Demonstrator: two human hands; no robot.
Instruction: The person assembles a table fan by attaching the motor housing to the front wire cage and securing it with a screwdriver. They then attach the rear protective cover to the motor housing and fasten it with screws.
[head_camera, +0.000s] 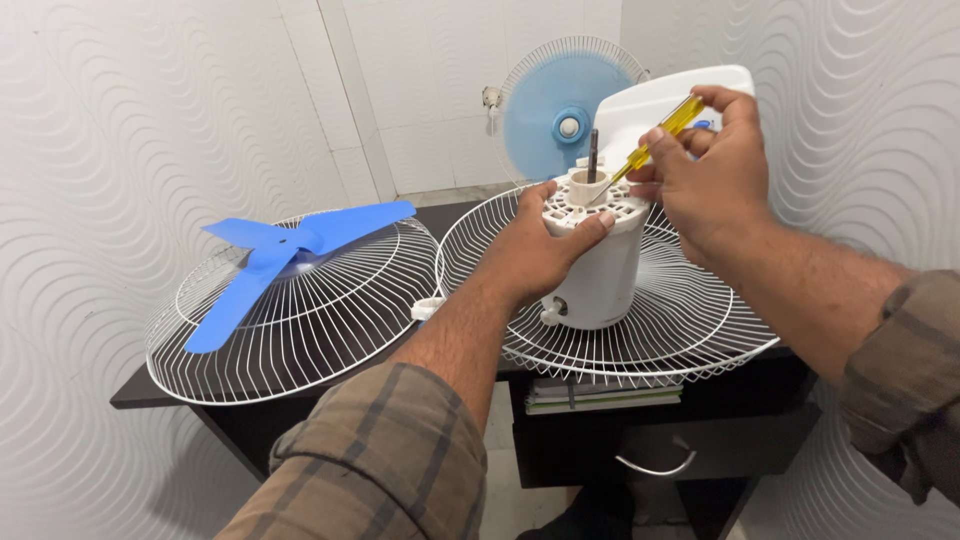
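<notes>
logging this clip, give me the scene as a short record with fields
left hand: left hand grips the top of the white fan motor housing
right hand: right hand holds a yellow-handled screwdriver, tip at the housing's top
under housing: white wire fan guard
beside: second wire guard carrying a blue fan blade
surface: dark desk
background: blue fan

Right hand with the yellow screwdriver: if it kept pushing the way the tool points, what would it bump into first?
Probably the white motor top, beside the shaft; the right hand aims the screwdriver down-left there, though depth is unclear.
</notes>
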